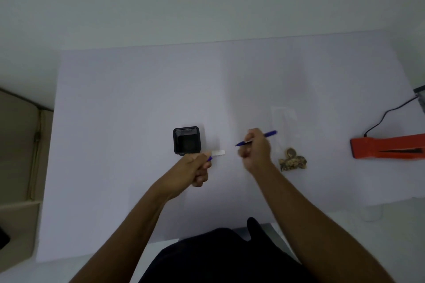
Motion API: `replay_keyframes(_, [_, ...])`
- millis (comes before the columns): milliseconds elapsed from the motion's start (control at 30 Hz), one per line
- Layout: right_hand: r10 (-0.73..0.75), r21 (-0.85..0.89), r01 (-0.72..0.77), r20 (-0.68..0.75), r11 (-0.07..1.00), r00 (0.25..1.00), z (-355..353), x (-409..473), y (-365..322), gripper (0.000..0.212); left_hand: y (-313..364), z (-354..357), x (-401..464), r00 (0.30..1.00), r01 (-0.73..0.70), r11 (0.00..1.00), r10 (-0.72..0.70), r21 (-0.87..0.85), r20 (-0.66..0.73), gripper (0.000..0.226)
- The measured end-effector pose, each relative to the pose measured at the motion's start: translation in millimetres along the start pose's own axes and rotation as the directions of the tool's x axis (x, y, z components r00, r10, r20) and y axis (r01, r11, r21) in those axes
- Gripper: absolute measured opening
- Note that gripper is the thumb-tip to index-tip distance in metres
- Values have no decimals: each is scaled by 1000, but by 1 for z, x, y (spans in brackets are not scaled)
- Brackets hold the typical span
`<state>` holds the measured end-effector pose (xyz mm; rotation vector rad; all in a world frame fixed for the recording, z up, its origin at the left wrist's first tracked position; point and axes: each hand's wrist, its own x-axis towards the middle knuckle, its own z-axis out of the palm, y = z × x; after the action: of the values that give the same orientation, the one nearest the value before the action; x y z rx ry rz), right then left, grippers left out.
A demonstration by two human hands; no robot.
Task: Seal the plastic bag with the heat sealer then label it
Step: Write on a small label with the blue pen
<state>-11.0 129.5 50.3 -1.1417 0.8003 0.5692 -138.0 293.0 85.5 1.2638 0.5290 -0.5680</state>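
Observation:
A clear plastic bag [284,122] lies flat on the white table sheet [138,99], with brown nut-like contents [292,159] bunched at its near end. My right hand [255,149] is shut on a blue pen [269,134], just left of the bag. My left hand [195,166] pinches a small white label [218,153] and what looks like the blue pen cap [209,158]. The orange heat sealer [388,146] lies at the right edge with its black cable [388,114].
A black square pen holder [186,140] stands just beyond my left hand. A beige cabinet [18,156] stands left of the table. A wall rises behind the table. My dark clothing [220,257] shows at the bottom.

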Motion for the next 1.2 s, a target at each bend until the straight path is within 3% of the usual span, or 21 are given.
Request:
replay_keyframes(67, [-88,-52,84,-65,995,994,-19,17,-19,37,-17,-12,-5,993,-20,986,38,168,-108,45])
replay_keyframes(167, [-152,-234,160,52,959,987,-20,23,-14,47,-57,-24,12,916,-80,773,306,629,-260,33])
replay_keyframes(267, [-125,-379,167,133,910,983,-5,16,13,51,-86,-25,40,860,-6,627,401,779,-317,25])
replay_keyframes(500, [-70,-586,118,104,802,992,-24,14,58,48,-108,-36,68,831,163,514,389,842,-397,20])
replay_keyframes(867, [-92,-636,149,123,757,988,-35,20,65,49,-114,-31,69,795,184,519,421,835,-437,18])
replay_keyframes(1033, [-148,-582,209,150,786,977,-34,24,58,49,-112,-20,61,712,145,431,580,891,-396,28])
replay_keyframes(1100, [-178,-561,232,150,795,973,-35,26,55,50,-111,-8,62,685,68,396,649,916,-332,30])
replay_keyframes(1200, [-214,-550,259,146,794,966,-39,29,51,50,-109,10,73,710,-73,352,675,933,-199,29])
